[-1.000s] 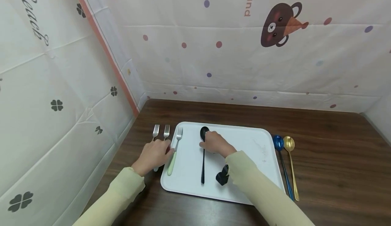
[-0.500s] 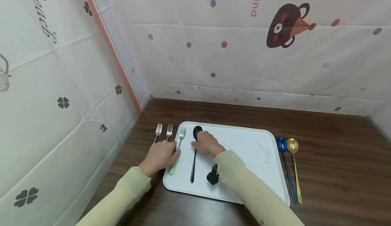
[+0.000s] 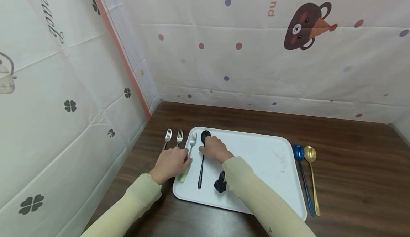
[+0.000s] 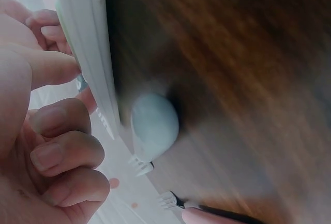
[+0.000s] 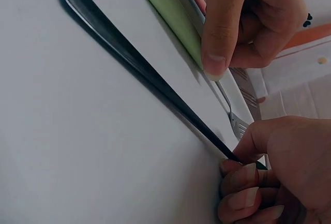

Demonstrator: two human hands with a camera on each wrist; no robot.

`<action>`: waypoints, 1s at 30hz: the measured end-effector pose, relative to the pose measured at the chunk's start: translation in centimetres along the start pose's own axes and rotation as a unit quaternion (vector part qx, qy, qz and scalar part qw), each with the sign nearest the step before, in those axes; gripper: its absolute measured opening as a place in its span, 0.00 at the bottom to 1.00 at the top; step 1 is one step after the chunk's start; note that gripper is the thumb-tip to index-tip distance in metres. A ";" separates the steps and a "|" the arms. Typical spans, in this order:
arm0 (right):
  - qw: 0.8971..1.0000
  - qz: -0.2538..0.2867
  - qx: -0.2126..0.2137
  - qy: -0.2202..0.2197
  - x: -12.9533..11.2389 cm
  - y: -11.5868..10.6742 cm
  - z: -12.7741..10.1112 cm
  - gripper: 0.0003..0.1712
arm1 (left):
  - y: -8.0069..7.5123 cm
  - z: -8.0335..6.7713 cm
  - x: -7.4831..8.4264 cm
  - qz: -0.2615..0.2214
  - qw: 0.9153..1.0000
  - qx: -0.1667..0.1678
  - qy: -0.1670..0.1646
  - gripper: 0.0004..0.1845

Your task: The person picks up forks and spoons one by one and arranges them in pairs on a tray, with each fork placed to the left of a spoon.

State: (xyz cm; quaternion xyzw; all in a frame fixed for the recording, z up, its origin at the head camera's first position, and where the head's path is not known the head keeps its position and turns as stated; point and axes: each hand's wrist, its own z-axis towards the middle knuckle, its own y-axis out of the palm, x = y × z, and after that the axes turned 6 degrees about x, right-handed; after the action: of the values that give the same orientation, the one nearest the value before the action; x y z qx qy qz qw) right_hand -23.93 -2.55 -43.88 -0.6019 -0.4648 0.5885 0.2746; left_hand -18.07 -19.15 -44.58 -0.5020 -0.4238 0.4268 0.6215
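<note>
Black spoon: on or just above the white tray, bowl toward the worktop's back edge, right of the green-handled fork by the tray's left edge.
Right hand: thumb and fingers closed in a pinch on the spoon's neck, below the bowl.
Left hand: fingers curled at the tray's left edge, thumb tip at the fork's neck; can't tell if it grips.
Tray flanks: two forks left, blue spoon and gold spoon right.
Handling: pinch lightly, square handle to fork, seat both ends, release without twist; thin neck may roll.
</note>
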 end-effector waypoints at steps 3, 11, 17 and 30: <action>1.000 -0.001 0.001 -0.001 -0.1 0.0 0.0 0.17 | 0.0 0.0 0.1 -0.004 1.000 -0.004 -0.004 0.19; 1.000 0.004 -0.006 -0.002 0.0 0.1 -0.1 0.15 | 0.1 0.2 0.5 -0.021 1.000 -0.004 0.006 0.18; 1.000 0.015 -0.020 0.009 0.1 -0.2 -0.2 0.13 | 0.1 0.5 0.7 -0.029 0.999 -0.013 0.000 0.16; 0.999 0.027 0.015 -0.024 1.8 -1.1 -0.8 0.20 | -0.7 0.3 0.8 -0.030 1.000 -0.006 -0.006 0.18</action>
State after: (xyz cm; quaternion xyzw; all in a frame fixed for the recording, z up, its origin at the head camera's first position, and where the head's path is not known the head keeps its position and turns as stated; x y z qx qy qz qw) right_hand -23.66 -0.32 -43.64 -0.5963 -0.4458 0.6166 0.2561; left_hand -18.10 -18.40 -43.79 -0.4897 -0.4451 0.4085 0.6286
